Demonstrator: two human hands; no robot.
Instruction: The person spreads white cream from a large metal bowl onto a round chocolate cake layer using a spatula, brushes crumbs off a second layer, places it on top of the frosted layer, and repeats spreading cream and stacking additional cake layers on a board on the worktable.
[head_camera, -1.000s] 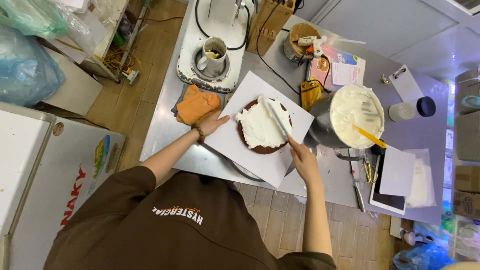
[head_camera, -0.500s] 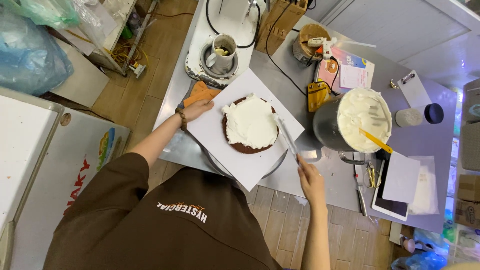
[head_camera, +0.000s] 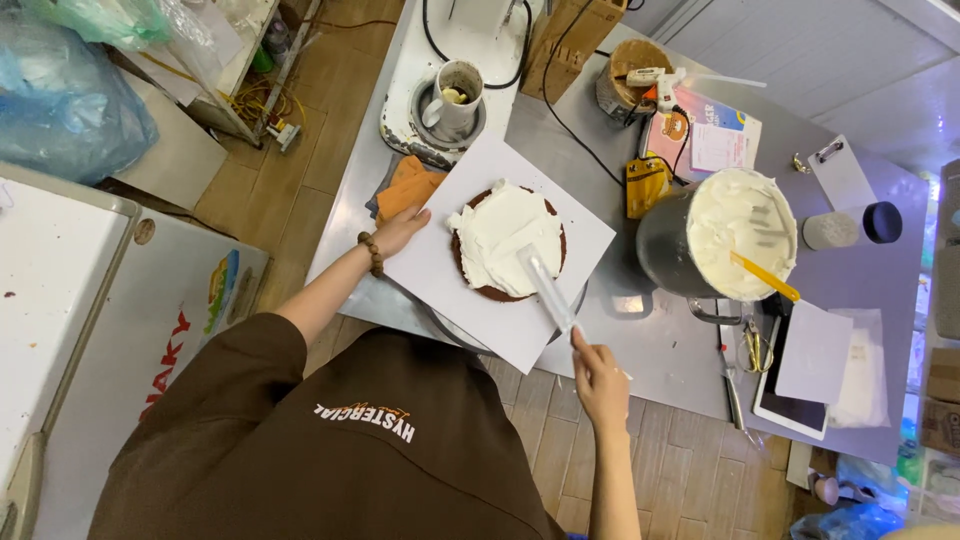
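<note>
— Two hands on the job, I see. What is each one doing?

— My right hand (head_camera: 601, 380) is closed around the handle of the long flat metal spatula (head_camera: 547, 290), whose blade lies low across the round dark-brown cake topped with white cream (head_camera: 505, 240), tip toward the middle. I hold it nearly flat so that the cream spreads instead of being gouged. My left hand (head_camera: 400, 231) rests with fingers spread, gripping nothing, on the left edge of the square white cake board (head_camera: 440, 280), touching it so that the board stays steady under the blade.

— Where does the cake sit?

— On that board, in the middle of the grey steel desk (head_camera: 660, 340), just in front of me. The tall steel pot of white cream (head_camera: 725, 240), a yellow-handled tool standing in it, is close on my right, within easy reach for more. The folded orange cloth (head_camera: 410, 185) lies just beyond my left hand.

— Anything changed from half a second ago?

— Yes. Then the spatula was off the cake, out beside its right edge; now the blade is over the cream. My left hand has kept to the board's left edge.
</note>
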